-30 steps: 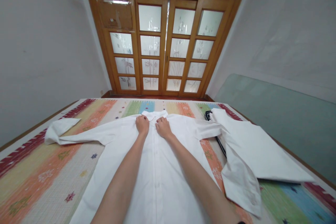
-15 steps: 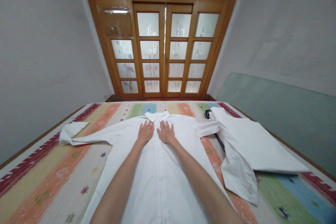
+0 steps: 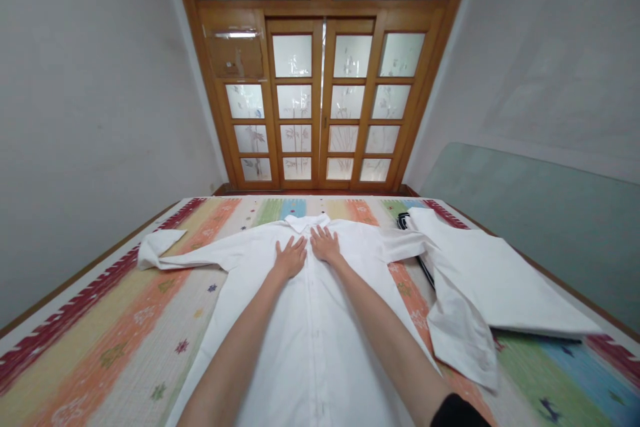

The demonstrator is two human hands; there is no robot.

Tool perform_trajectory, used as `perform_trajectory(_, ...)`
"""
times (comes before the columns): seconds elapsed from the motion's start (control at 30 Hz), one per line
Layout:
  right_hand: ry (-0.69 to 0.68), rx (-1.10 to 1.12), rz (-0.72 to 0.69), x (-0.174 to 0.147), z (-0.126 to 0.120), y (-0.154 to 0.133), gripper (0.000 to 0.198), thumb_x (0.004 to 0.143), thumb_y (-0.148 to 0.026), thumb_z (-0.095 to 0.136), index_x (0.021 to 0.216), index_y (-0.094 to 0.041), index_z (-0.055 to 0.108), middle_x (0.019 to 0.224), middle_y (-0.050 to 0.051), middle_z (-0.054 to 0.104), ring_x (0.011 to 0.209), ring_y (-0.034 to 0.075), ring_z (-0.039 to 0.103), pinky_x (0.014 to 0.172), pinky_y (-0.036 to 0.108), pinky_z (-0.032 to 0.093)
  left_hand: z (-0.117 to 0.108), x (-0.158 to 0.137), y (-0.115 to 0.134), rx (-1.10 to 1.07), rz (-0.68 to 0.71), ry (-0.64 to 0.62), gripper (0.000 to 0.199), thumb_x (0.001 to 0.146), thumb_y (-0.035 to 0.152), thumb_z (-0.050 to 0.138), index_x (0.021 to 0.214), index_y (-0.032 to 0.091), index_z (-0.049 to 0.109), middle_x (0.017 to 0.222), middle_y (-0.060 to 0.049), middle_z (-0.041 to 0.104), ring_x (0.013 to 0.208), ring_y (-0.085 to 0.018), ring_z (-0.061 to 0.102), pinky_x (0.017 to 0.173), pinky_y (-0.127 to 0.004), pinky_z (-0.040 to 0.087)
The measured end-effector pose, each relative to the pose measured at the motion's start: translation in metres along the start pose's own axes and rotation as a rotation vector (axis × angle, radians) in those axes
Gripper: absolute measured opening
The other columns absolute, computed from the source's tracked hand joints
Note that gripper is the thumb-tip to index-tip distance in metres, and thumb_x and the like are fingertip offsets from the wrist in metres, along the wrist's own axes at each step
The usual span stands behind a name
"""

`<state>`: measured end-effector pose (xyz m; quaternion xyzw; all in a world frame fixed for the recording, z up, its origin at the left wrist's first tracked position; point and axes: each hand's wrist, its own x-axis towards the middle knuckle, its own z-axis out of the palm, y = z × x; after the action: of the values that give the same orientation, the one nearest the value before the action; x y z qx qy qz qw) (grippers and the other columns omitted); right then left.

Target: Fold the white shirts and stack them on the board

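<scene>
A white long-sleeved shirt (image 3: 295, 347) lies spread out, front side up, with its collar (image 3: 307, 223) at the far end and the button strip running down the middle. My left hand (image 3: 291, 257) rests with fingers spread on the upper chest, just left of the strip. On the other side of it, a little nearer the collar, my right hand (image 3: 325, 244) lies flat on the cloth, its fingers apart. The left sleeve reaches outward with its cuff end (image 3: 155, 250) bent over. The right sleeve (image 3: 460, 327) bends down toward me.
Under the shirt is a striped, colourful bed cover (image 3: 135, 320). Folded white cloth (image 3: 505, 273) with a black-and-white edge lies at the right, partly under the sleeve. A pale green headboard-like panel (image 3: 530, 213) stands along the right wall. Wooden glass-paned doors (image 3: 320, 100) close off the far end.
The view has shifted slightly, so everything appears a bit further right. My left hand sits slightly lower from the collar; my right hand has moved a little closer to it. The shirt stays spread out.
</scene>
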<state>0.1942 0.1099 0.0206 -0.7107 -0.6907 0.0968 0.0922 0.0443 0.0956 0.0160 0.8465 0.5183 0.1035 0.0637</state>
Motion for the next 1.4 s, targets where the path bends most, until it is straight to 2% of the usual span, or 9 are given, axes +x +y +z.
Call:
perform_trajectory(0.17, 0.038, -0.002, -0.012, 0.002, 0.001, 0.000, 0.052, 0.099, -0.037, 0.024, 0.151, -0.029, 0.028, 0.159, 0.003, 0.020, 0.145, 0.026, 0.014, 0.113, 0.054, 0.011, 0.002, 0.005, -0.002, -0.022, -0.004, -0.003, 0.051, 0.095, 0.034, 0.029, 0.145, 0.037, 0.036, 0.152, -0.001, 0.037, 0.143, -0.030, 0.027, 0.110, -0.068, 0.012)
perform_trajectory(0.37, 0.046, 0.064, -0.217, -0.007, -0.009, 0.010, 0.039, 0.093, -0.025, 0.042, 0.128, -0.029, 0.060, 0.147, 0.002, 0.044, 0.137, 0.023, 0.036, 0.113, 0.048, 0.021, 0.000, 0.003, -0.005, -0.016, 0.035, 0.006, 0.049, 0.095, 0.035, 0.033, 0.143, 0.035, 0.040, 0.152, -0.002, 0.037, 0.143, -0.029, 0.026, 0.111, -0.066, 0.012)
perform_trajectory(0.53, 0.008, 0.043, -0.339, -0.030, -0.014, 0.011, 0.036, 0.092, -0.026, 0.048, 0.124, -0.026, 0.063, 0.145, 0.004, 0.046, 0.136, 0.023, 0.037, 0.111, 0.044, 0.025, -0.002, -0.003, -0.002, -0.032, 0.070, 0.062, 0.043, 0.094, 0.031, 0.038, 0.135, 0.032, 0.051, 0.148, -0.004, 0.045, 0.141, -0.028, 0.032, 0.113, -0.061, 0.017)
perform_trajectory(0.63, 0.015, 0.024, -0.378, -0.046, -0.018, 0.006, 0.028, 0.091, -0.030, 0.052, 0.111, -0.026, 0.071, 0.140, 0.003, 0.053, 0.128, 0.023, 0.045, 0.106, 0.037, 0.032, -0.001, -0.005, 0.000, -0.046, 0.076, 0.133, 0.038, 0.092, 0.026, 0.044, 0.126, 0.031, 0.060, 0.140, -0.005, 0.053, 0.136, -0.026, 0.040, 0.113, -0.054, 0.025)
perform_trajectory(0.77, 0.127, 0.022, -0.266, -0.060, -0.020, -0.006, 0.024, 0.087, -0.037, 0.057, 0.093, -0.022, 0.074, 0.114, 0.008, 0.067, 0.113, 0.025, 0.053, 0.094, 0.034, 0.040, 0.000, -0.008, 0.001, -0.098, 0.077, 0.177, 0.030, 0.089, 0.021, 0.049, 0.110, 0.027, 0.070, 0.130, -0.007, 0.062, 0.128, -0.023, 0.050, 0.110, -0.044, 0.035)
perform_trajectory(0.9, 0.159, 0.032, -0.109, -0.060, -0.015, -0.021, 0.030, 0.084, -0.037, 0.060, 0.101, -0.014, 0.068, 0.106, 0.014, 0.066, 0.100, 0.024, 0.060, 0.082, 0.031, 0.045, 0.003, -0.013, -0.001, -0.195, 0.056, 0.188, 0.038, 0.084, 0.007, 0.046, 0.107, 0.023, 0.071, 0.127, -0.006, 0.064, 0.124, -0.019, 0.054, 0.108, -0.038, 0.039)
perform_trajectory(1.03, 0.151, 0.054, 0.010, -0.056, -0.011, -0.031, 0.030, 0.087, -0.035, 0.057, 0.105, -0.012, 0.065, 0.105, 0.017, 0.066, 0.097, 0.025, 0.064, 0.081, 0.031, 0.046, 0.006, -0.019, -0.003, -0.242, 0.041, 0.193, 0.046, 0.080, 0.000, 0.041, 0.111, 0.020, 0.069, 0.129, -0.005, 0.063, 0.126, -0.018, 0.052, 0.109, -0.036, 0.038)
perform_trajectory(1.23, 0.155, 0.162, 0.063, -0.051, -0.013, -0.032, 0.026, 0.086, -0.031, 0.060, 0.101, -0.012, 0.067, 0.106, 0.019, 0.068, 0.100, 0.025, 0.064, 0.083, 0.031, 0.046, 0.006, -0.026, 0.000, -0.235, 0.012, 0.220, 0.038, 0.089, 0.009, 0.040, 0.114, 0.020, 0.067, 0.126, -0.007, 0.065, 0.122, -0.017, 0.055, 0.108, -0.034, 0.039)
perform_trajectory(1.4, 0.166, 0.454, 0.085, -0.048, -0.014, -0.023, 0.016, 0.083, -0.022, 0.059, 0.083, -0.011, 0.071, 0.094, 0.016, 0.072, 0.095, 0.022, 0.066, 0.079, 0.026, 0.046, 0.001, -0.030, 0.008, -0.098, 0.033, 0.105, 0.038, 0.096, 0.025, 0.038, 0.130, 0.024, 0.055, 0.142, -0.007, 0.052, 0.135, -0.023, 0.042, 0.112, -0.045, 0.029)
